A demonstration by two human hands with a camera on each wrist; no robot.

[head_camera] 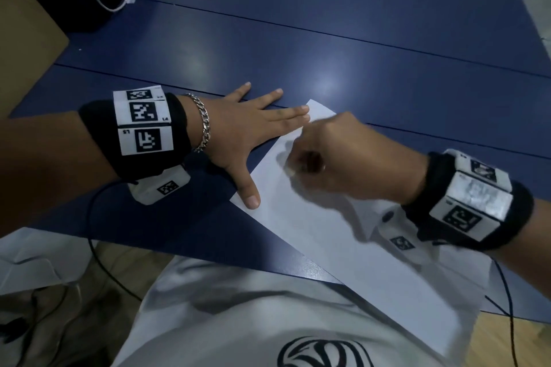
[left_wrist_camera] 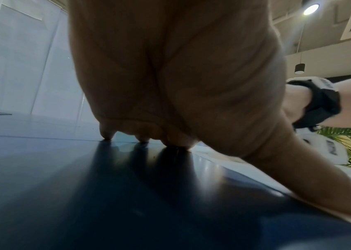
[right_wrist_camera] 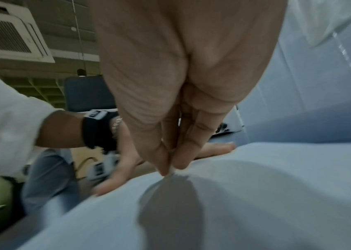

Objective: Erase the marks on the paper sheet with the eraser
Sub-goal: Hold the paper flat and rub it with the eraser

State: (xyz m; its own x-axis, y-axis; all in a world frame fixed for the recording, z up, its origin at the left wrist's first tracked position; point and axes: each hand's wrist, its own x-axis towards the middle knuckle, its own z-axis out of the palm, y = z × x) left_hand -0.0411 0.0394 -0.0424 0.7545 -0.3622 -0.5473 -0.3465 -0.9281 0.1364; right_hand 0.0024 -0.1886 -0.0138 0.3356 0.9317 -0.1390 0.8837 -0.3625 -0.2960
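While the thin, easily creased paper sheet [head_camera: 343, 241] is pinned by the flat, spread left hand [head_camera: 238, 131], the small eraser [right_wrist_camera: 171, 171] is pinched by the right hand [head_camera: 334, 158], mid-frame.

Under my spread fingers: glossy, smooth dark-blue table top [head_camera: 328, 39]; matt white paper sheet [head_camera: 343, 241]; polished metal chain bracelet [head_camera: 204, 125].
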